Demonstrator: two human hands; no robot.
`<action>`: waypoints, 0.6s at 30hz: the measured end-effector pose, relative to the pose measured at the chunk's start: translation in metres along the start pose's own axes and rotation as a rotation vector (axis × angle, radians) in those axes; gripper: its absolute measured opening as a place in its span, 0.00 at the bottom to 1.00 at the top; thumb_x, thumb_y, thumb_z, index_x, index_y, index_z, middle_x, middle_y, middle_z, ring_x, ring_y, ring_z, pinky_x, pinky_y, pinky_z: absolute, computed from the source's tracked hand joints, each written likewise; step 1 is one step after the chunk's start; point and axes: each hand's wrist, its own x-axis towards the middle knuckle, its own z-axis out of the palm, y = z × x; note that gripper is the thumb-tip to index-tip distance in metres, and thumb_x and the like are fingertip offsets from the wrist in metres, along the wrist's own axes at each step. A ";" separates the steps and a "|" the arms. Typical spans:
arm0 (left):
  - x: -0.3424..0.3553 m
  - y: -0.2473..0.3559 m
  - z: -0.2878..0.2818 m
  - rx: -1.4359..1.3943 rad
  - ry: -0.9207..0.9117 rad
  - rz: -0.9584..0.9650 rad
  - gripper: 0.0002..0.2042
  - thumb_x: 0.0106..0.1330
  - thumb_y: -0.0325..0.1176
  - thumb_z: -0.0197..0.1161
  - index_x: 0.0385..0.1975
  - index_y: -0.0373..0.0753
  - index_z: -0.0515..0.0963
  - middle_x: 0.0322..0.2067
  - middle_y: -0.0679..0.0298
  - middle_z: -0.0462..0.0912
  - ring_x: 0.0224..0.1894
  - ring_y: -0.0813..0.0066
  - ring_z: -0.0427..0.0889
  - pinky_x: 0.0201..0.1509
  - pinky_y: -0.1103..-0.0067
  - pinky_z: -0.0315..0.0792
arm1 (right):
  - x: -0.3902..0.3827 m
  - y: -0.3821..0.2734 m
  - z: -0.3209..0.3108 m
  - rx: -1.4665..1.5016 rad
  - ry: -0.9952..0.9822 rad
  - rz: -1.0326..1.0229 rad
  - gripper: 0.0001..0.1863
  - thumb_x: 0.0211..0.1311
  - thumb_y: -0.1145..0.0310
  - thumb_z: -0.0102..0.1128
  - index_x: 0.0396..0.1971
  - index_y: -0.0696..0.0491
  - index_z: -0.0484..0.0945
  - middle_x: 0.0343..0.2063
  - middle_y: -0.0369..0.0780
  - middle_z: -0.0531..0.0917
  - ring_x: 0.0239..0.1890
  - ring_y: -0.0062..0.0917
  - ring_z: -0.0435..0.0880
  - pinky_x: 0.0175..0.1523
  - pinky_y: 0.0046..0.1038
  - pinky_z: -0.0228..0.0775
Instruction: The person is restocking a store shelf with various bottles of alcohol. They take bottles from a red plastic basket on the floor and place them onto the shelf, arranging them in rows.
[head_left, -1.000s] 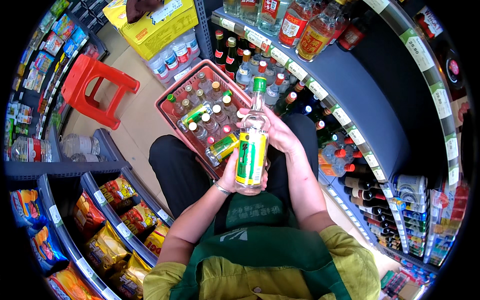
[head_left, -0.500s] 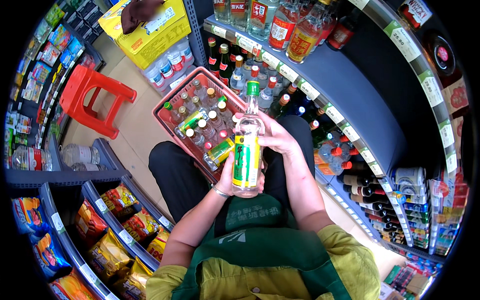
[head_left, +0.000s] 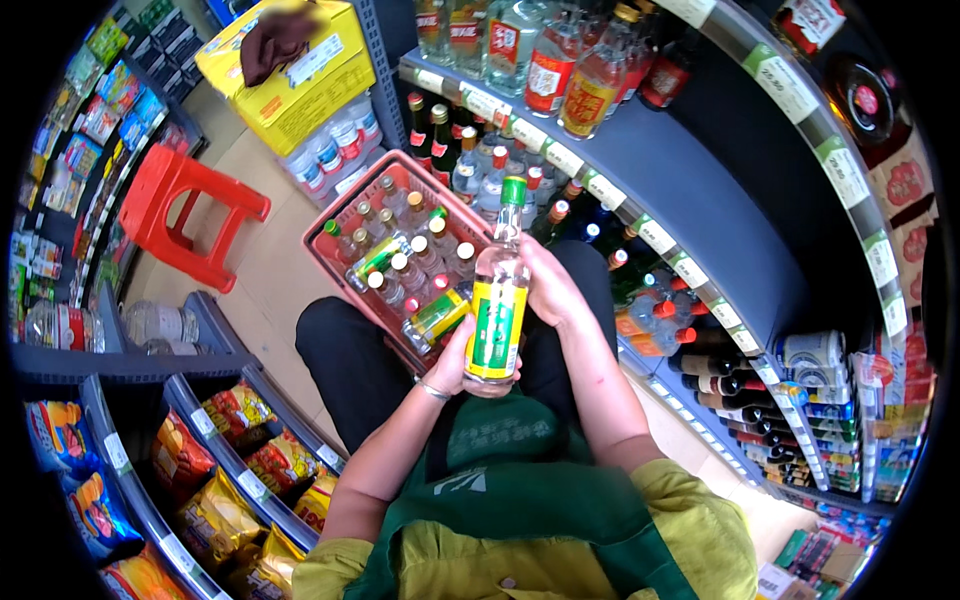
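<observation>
A clear liquor bottle (head_left: 497,322) with a green cap and a yellow-and-green label stands nearly upright in front of me, leaning a little right. My left hand (head_left: 452,360) grips its lower part, the thumb along the label's edge. At the bottle's right side is my right hand (head_left: 552,285), its fingers partly hidden behind the shoulder and neck. Between my knees sits a pink plastic basket (head_left: 318,246) with several clear bottles, some lying with yellow-and-green labels, others with white, gold, green or red caps.
To the right, a grey shelf (head_left: 690,160) carries liquor bottles, with more bottles (head_left: 467,165) below it. A red stool (head_left: 190,215) stands at the left, near a yellow carton (head_left: 290,75) on packed water bottles. Snack bags (head_left: 215,505) fill the lower-left shelves.
The bottle has tipped slightly to the right. My right hand has shifted from across the bottle's upper front to its right side; my left hand keeps its hold.
</observation>
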 end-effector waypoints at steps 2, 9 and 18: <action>0.007 0.003 0.010 0.125 0.080 -0.031 0.35 0.65 0.63 0.32 0.54 0.36 0.65 0.34 0.48 0.80 0.32 0.56 0.83 0.38 0.67 0.78 | -0.004 0.004 -0.007 -0.078 0.215 -0.010 0.21 0.63 0.57 0.55 0.48 0.58 0.68 0.36 0.41 0.78 0.38 0.24 0.79 0.45 0.26 0.72; 0.047 0.037 0.099 0.532 0.007 0.210 0.29 0.67 0.49 0.50 0.60 0.35 0.56 0.50 0.55 0.72 0.49 0.68 0.77 0.50 0.73 0.73 | -0.013 -0.081 -0.046 0.302 0.385 -0.069 0.17 0.56 0.59 0.57 0.36 0.58 0.73 0.29 0.46 0.79 0.30 0.37 0.81 0.36 0.39 0.76; 0.153 0.077 0.184 0.705 -0.142 0.426 0.45 0.49 0.30 0.72 0.62 0.32 0.46 0.48 0.56 0.71 0.46 0.75 0.76 0.46 0.80 0.74 | 0.018 -0.252 -0.094 -0.091 0.508 -0.138 0.15 0.62 0.59 0.53 0.29 0.58 0.71 0.24 0.45 0.79 0.25 0.33 0.81 0.34 0.38 0.77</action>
